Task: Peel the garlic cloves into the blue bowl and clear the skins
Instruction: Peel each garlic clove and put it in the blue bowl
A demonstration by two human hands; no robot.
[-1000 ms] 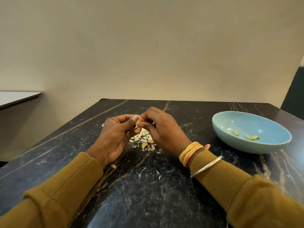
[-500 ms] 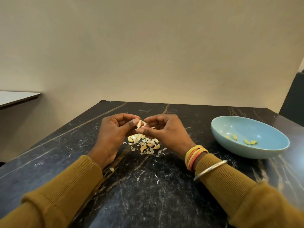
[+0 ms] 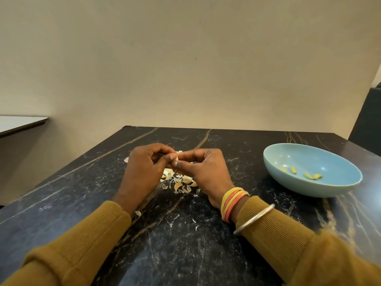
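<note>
I'm seeing a dark marble table (image 3: pixel 185 254). A blue bowl (image 3: pixel 299 187) is sitting on its right side. Garlic skins (image 3: pixel 178 186) are lying mid-table.

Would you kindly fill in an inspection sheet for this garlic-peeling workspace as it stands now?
Surface: dark marbled table, flecked with skin bits.
Job's things: blue bowl at right holds four peeled cloves; one clove held up; skins piled on the table beneath it.
Clutter: stray skin near the left sleeve.
Hands: left hand and right hand both pinch the clove.
Cables: nothing seen.
Surroundings: beige wall; white tabletop at far left.
</note>
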